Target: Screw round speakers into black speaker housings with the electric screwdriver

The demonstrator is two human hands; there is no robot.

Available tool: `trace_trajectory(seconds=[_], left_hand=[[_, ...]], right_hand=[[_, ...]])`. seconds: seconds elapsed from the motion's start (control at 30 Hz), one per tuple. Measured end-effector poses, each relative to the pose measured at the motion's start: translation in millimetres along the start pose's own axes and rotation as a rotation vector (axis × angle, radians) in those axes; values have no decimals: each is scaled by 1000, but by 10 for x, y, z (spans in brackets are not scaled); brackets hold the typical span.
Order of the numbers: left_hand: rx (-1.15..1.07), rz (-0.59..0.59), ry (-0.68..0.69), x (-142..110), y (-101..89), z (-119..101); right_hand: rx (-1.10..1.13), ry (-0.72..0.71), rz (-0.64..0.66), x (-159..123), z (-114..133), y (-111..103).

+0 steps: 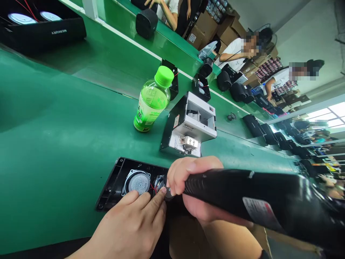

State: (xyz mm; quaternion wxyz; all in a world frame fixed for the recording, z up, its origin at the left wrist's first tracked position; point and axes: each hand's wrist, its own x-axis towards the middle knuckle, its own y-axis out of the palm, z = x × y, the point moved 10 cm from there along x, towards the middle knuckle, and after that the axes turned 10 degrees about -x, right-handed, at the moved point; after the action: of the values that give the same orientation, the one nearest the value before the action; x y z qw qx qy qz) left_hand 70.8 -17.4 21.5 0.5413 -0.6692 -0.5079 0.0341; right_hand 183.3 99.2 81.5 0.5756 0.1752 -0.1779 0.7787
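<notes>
Lower centre: right hand [196, 187] clenched around black electric screwdriver [256, 201], tip at speaker panel [118, 180]; left hand [134, 223], holding nothing, fingers pressing to steady it.

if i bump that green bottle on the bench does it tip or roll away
The green bottle stands upright on a narrow base and is tall for its width, so a knock near the cap would probably tip it. Its round body would then likely roll across the smooth green bench. It looks full of liquid, so a light nudge low down may only slide it.
</notes>
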Motion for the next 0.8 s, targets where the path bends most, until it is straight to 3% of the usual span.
trace_trajectory(seconds=[0.1, 0.23, 0.4, 0.5, 0.6, 0.7, 0.8], left_hand=[[54, -50, 38, 13, -47, -35], [24, -24, 20, 30, -42, -14], [-1, -49, -21, 88, -172, 71], [-23, -101, -77, 83, -317, 251], [-70, -148, -127, 16, -409, 493], [-128, -147, -162, -60, -362, 691], [-166, -147, -197, -97, -284, 795]], right_hand=[[9, 41, -28, -32, -123, -49], [55, 30, 19, -27, -232, 16], [93, -7, -98, 47, -234, 4], [78, 21, -126, 104, -15, -71], [64, 15, -223, 178, 402, -314], [-36, -111, -378, 323, 770, -587], [-144, -307, -433, 539, 835, -673]])
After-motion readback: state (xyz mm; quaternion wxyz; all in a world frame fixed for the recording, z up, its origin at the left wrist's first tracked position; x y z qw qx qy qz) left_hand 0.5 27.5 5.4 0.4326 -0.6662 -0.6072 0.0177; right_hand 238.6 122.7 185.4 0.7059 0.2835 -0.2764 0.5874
